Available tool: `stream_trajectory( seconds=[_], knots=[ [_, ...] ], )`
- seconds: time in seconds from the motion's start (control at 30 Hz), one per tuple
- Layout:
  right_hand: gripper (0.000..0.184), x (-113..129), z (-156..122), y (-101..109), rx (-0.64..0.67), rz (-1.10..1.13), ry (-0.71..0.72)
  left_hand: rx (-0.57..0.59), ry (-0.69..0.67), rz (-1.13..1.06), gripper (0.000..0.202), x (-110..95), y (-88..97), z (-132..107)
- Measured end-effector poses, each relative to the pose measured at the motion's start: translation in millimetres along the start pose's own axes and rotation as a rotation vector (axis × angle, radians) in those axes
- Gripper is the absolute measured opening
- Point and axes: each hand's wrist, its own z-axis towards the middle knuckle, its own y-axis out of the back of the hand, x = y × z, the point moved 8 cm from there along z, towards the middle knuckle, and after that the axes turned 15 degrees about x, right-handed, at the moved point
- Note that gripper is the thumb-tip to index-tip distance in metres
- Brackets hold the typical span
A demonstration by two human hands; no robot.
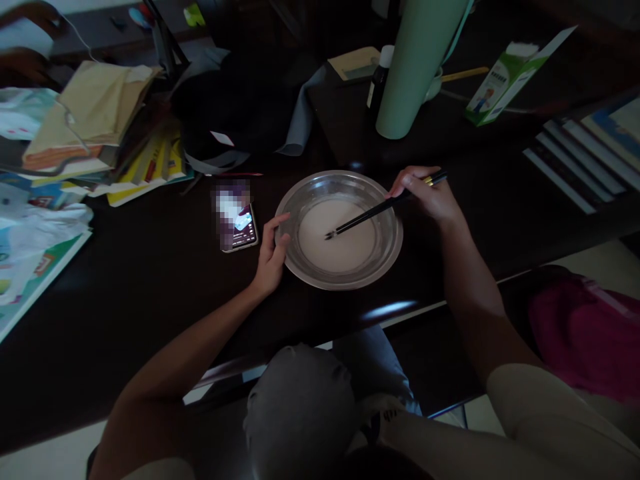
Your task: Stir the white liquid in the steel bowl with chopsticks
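Observation:
A round metal basin (339, 281) stands on the dark table, holding a cloudy whitish liquid (345, 250). My left hand (273, 260) grips the basin's left rim, thumb and fingers at its edge. In my right hand (423, 193), above the right rim, is a pair of black chopsticks (373, 212) with a gold band near the upper end. They slant down to the left, and their silvery tips are at the liquid's surface near the middle of the basin. A lit phone (245, 230), partly pixelated, lies just left of my left hand.
Behind the basin stand a tall green bottle (417, 67), a small dark bottle (380, 80) and a green-white carton (500, 83). Books (575, 160) lie at right. A black bag (240, 107) and piled papers (90, 107) fill the left. Another person's hand (30, 67) shows upper left.

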Motion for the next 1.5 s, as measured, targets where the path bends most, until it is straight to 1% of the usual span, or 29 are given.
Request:
stream_trajectory(
  seconds=[0.07,0.1,0.23,0.27,0.3,0.37,0.43,0.47,0.5,0.6,0.67,0.8,0.87,1.0,1.03,1.07,1.2,1.23,1.27,1.33,1.4,1.43,1.5],
  knots=[
    [0.042,1,-2,6,-0.058,0.038,0.025,0.010,0.010,-0.006,0.042,0,-0.7,0],
    [0.042,1,-2,6,-0.057,0.058,0.036,0.014,0.014,-0.008,0.042,1,-0.9,0],
    [0.038,0,0,-7,0.087,0.063,0.024,0.017,0.019,-0.011,0.041,3,-0.4,-1],
    [0.037,-1,0,-8,0.101,0.045,0.015,0.018,0.020,-0.018,0.041,4,-0.3,-1],
    [0.037,-1,1,-7,0.092,0.022,0.010,0.018,0.023,-0.026,0.041,5,-0.3,-1],
    [0.039,-1,0,-1,0.024,-0.006,0.012,0.018,0.026,-0.038,0.041,6,-0.2,-1],
    [0.042,0,-2,5,-0.039,0.006,0.023,0.016,0.023,-0.037,0.041,5,0.0,-1],
    [0.043,1,-2,5,-0.049,0.018,0.027,0.015,0.021,-0.033,0.041,5,0.1,-1],
    [0.044,1,-2,5,-0.040,0.026,0.026,0.015,0.020,-0.031,0.041,4,0.1,-1],
    [0.045,-1,0,-3,0.044,0.015,-0.009,0.013,0.019,-0.028,0.041,3,0.3,-1],
    [0.044,-2,1,-6,0.065,-0.007,-0.021,0.011,0.022,-0.032,0.041,3,0.4,-1],
    [0.045,0,-1,4,-0.031,-0.010,0.023,0.016,0.025,-0.033,0.041,5,-0.2,-1],
    [0.046,0,-2,6,-0.051,0.015,0.040,0.013,0.018,-0.037,0.041,5,-0.1,-1],
    [0.043,-2,0,-4,0.057,0.007,-0.001,0.013,0.016,-0.031,0.042,4,-0.2,0],
    [0.043,-3,0,-5,0.067,-0.007,-0.012,0.011,0.017,-0.028,0.042,4,-0.2,-1],
    [0.042,-3,1,-4,0.059,-0.016,-0.015,0.011,0.018,-0.025,0.042,3,-0.2,-1],
    [0.042,-1,-1,7,-0.058,0.039,0.039,0.009,0.016,-0.017,0.042,2,-0.2,0],
    [0.042,-1,-2,7,-0.061,0.058,0.047,0.009,0.012,-0.015,0.042,2,-0.2,0],
    [0.043,0,-2,6,-0.043,0.072,0.048,0.009,0.005,-0.012,0.042,2,-0.3,0],
    [0.041,0,-1,-2,0.036,0.083,0.024,0.011,-0.009,-0.008,0.042,2,-0.5,0],
    [0.039,0,0,-8,0.093,0.057,0.005,0.013,-0.014,-0.005,0.042,2,-0.7,0],
    [0.039,1,0,-8,0.094,0.034,0.004,0.016,-0.011,-0.005,0.042,3,-0.9,0],
    [0.040,2,-1,-4,0.054,-0.010,0.022,0.017,0.003,-0.011,0.042,4,-0.9,0]
  ],
)
